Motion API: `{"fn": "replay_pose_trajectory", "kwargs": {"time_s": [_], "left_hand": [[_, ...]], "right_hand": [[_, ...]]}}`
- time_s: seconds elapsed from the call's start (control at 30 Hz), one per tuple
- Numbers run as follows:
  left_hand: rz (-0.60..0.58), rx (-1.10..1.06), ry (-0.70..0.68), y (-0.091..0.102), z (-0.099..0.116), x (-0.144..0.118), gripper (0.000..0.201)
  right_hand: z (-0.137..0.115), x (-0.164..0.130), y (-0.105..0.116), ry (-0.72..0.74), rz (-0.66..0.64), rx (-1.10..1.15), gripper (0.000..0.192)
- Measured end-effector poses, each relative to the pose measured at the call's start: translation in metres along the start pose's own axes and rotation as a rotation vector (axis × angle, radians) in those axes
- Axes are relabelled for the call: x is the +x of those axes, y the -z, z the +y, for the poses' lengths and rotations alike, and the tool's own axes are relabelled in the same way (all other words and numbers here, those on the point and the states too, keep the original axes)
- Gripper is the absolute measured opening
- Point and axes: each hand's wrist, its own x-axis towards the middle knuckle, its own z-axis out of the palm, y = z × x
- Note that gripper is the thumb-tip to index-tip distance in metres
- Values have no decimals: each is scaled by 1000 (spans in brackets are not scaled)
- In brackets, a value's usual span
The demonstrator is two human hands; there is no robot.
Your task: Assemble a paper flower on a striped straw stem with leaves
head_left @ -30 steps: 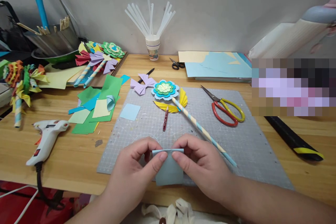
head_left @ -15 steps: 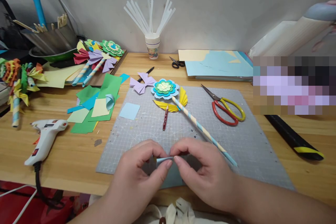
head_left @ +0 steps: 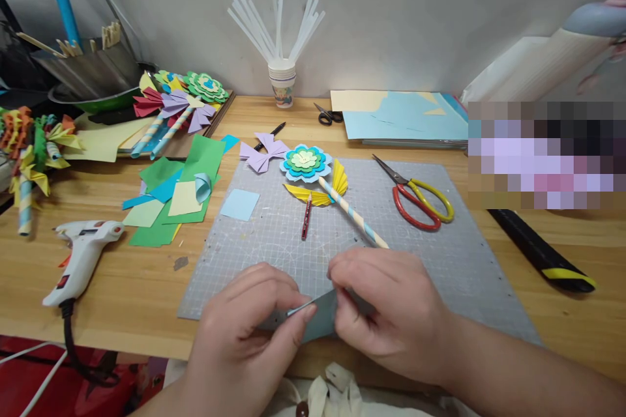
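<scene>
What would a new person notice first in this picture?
Both hands, the left hand and the right hand, pinch a light blue paper at the near edge of the grey cutting mat. Behind them lies a paper flower on a striped straw, with red and yellow scissors to its right.

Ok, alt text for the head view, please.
Both hands, left hand and right hand, pinch a light blue paper piece at the near edge of a grey cutting mat. Behind lie a paper flower, red-and-yellow scissors and a glue gun.
</scene>
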Motion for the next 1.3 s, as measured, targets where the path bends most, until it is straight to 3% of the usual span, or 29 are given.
{"fn": "replay_pose_trajectory", "kwargs": {"time_s": [0.1,0.17,0.27,0.4,0.6,0.83,1.13,1.23,1.3], "left_hand": [[60,-75,112,3,-2,-2,12],[68,-143,207,3,-4,-2,14],[32,-262,338,0,-7,-1,17],[10,-267,428,-3,-7,2,10],[-165,-110,253,-1,-4,9,10],[-230,90,177,2,-2,15,12],[-207,111,243,18,-12,14,13],[-119,139,271,23,-17,10,14],[-47,128,205,24,-17,6,10]], "right_hand": [[2,0,3,-115,119,2,13],[2,-1,3,-211,133,158,12],[-2,-2,-1,-320,-1,451,7],[-6,0,-9,-376,-117,525,12],[-8,-1,-14,-357,-227,516,13],[-6,-1,-14,-294,-185,525,17],[-4,-1,-6,-390,-44,625,16],[0,3,-6,-532,38,731,15],[3,6,-7,-662,40,818,15]]}}
